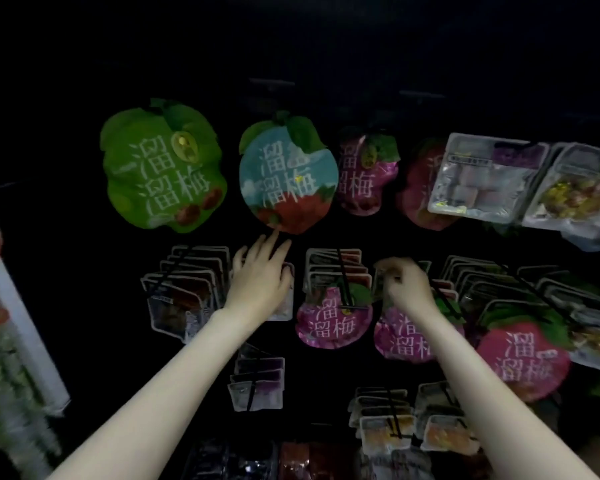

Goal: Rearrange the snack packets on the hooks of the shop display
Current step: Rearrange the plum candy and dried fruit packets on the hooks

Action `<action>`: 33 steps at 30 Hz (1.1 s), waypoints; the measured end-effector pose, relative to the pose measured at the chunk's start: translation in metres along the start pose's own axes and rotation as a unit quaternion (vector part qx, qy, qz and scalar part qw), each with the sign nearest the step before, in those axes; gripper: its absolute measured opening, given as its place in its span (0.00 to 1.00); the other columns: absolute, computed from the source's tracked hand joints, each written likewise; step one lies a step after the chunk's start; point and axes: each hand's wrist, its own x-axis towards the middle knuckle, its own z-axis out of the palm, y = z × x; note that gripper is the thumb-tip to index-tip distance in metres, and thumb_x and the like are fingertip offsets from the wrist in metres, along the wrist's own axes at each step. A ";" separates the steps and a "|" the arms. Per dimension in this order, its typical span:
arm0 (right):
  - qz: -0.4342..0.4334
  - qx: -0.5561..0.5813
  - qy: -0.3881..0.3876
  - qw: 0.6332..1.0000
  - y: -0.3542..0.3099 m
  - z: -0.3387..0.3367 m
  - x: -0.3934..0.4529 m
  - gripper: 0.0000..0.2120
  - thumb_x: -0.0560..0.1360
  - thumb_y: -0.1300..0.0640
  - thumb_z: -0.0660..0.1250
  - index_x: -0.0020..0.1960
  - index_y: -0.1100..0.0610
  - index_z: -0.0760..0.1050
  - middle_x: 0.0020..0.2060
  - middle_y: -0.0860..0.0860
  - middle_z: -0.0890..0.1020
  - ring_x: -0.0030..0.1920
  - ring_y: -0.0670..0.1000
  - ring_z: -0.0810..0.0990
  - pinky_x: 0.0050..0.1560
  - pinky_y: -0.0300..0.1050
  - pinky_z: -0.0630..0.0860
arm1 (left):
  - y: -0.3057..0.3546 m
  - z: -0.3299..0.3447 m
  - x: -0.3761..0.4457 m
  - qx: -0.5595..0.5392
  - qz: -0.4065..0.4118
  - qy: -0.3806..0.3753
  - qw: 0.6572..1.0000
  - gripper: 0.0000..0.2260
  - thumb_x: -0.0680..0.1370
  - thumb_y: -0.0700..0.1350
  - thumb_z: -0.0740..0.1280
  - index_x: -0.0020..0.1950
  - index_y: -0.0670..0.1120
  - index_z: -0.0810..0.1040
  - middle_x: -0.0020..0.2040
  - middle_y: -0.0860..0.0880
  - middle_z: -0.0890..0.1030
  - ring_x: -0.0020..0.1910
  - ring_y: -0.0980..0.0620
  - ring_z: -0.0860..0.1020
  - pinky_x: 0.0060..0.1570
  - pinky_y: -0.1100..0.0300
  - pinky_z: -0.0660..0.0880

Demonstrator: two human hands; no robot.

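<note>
Fruit-shaped snack packets hang on black hooks in a dark display: a green packet (161,168), a blue-and-red packet (288,183) and purple packets (366,174) in the top row. My left hand (262,275) rests with straight fingers on a clear packet (284,306) in the middle row, just below the blue-and-red packet. My right hand (407,285) has curled fingers pinching the top of a purple packet (404,336) at its hook. Another purple packet (333,320) hangs between my hands.
Clear rectangular packets fill the hooks at left (184,292) and at upper right (489,178). A pink round packet (523,358) hangs at right. More small packets (257,382) sit on lower hooks. A white shelf post (25,327) stands at far left.
</note>
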 end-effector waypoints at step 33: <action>-0.146 0.069 -0.044 0.986 -0.017 -0.087 -0.057 0.08 0.74 0.68 0.66 0.51 0.59 0.78 0.43 0.47 0.80 0.40 0.34 0.75 0.47 0.31 0.70 | 0.033 -0.008 -0.006 -0.318 0.082 -0.059 0.943 0.19 0.79 0.52 0.61 0.67 0.45 0.70 0.59 0.50 0.75 0.59 0.53 0.73 0.55 0.67 0.69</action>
